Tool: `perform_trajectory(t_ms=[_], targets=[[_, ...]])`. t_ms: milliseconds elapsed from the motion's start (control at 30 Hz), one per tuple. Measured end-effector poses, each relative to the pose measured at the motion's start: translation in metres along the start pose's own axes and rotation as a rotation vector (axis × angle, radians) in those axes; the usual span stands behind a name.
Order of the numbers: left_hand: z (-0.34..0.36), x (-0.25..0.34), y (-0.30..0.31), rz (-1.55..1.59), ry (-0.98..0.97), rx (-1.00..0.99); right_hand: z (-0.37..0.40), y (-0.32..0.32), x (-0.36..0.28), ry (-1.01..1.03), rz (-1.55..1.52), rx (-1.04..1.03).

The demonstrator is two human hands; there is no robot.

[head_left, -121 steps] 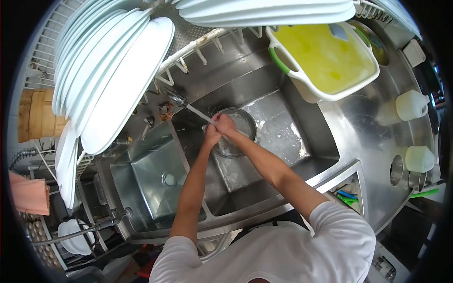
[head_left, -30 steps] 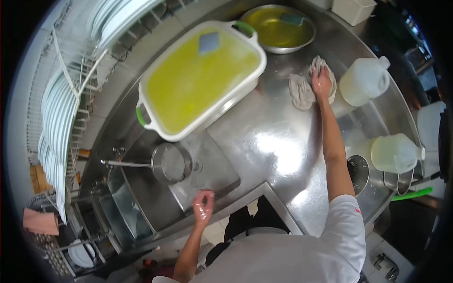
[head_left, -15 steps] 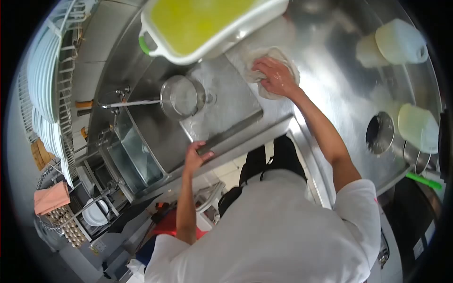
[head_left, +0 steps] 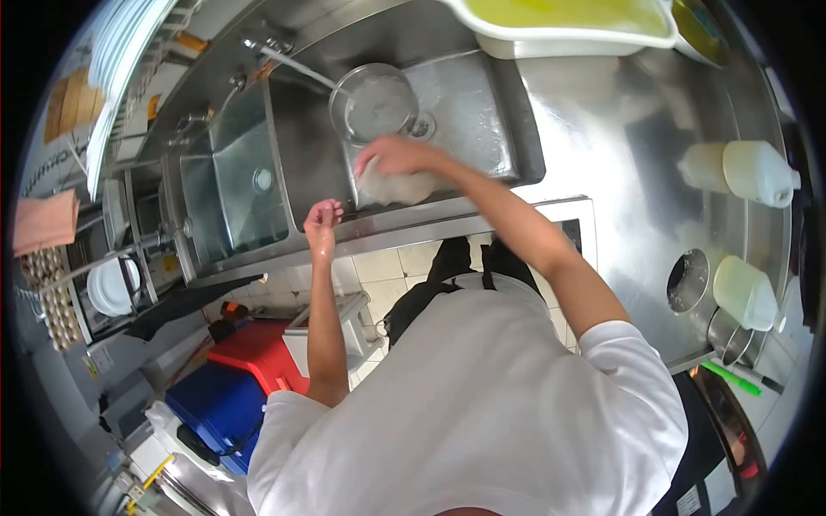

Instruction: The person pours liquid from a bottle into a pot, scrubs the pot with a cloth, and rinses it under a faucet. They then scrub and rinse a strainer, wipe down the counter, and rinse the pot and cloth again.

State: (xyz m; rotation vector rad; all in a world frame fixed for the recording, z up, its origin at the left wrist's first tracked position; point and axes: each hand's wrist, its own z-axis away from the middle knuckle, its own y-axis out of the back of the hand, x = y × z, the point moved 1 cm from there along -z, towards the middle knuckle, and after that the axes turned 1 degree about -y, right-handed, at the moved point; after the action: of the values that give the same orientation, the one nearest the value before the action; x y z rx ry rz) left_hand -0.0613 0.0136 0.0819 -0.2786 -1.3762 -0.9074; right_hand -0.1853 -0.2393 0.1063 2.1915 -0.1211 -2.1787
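My right hand (head_left: 394, 157) is closed on a wet, off-white cloth (head_left: 396, 187), which hangs over the front part of the sink basin (head_left: 469, 103). Motion blurs the hand a little. Just beyond it, a round clear bowl or strainer (head_left: 375, 105) stands in the basin, with water from the tap (head_left: 267, 45) running into it. My left hand (head_left: 322, 225) is held over the sink's front edge, left of the cloth. It is wet and holds nothing, its fingers loosely bent and slightly apart.
A white tub (head_left: 568, 45) of yellow-green liquid stands on the steel counter (head_left: 619, 146) behind the basin. Plastic jugs (head_left: 757, 174) line the right side. A second basin (head_left: 232, 193) lies left, with plates (head_left: 120, 52) racked above. Red (head_left: 258, 353) and blue boxes (head_left: 215, 408) stand below left.
My right hand has carried the cloth left from the counter to over the sink basin. My left hand has lifted slightly and its fingers have bent. The view has shifted to the right.
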Motion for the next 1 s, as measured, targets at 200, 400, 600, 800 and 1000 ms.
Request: perform_trajectory(t_ms=[200,400,600,800,1000], targets=[[0.031,-0.051,0.064,0.032,0.009,0.497,-0.084,-0.183,0.003,0.069,0.5,-0.184],[0.056,-0.063,0.074,0.236,0.097,0.444,-0.026,-0.135,-0.003,-0.091,0.885,-0.315],[0.015,-0.016,0.041,-0.762,-0.103,0.112,0.146,-0.007,0.004,-0.48,1.043,-0.107],[-0.043,0.001,-0.04,-0.513,-0.191,-0.67,0.28,0.068,0.003,-0.611,1.143,0.253],[-0.023,0.073,-0.211,-0.598,-0.537,-0.852,0.411,0.022,-0.057,-0.624,0.477,1.186]])
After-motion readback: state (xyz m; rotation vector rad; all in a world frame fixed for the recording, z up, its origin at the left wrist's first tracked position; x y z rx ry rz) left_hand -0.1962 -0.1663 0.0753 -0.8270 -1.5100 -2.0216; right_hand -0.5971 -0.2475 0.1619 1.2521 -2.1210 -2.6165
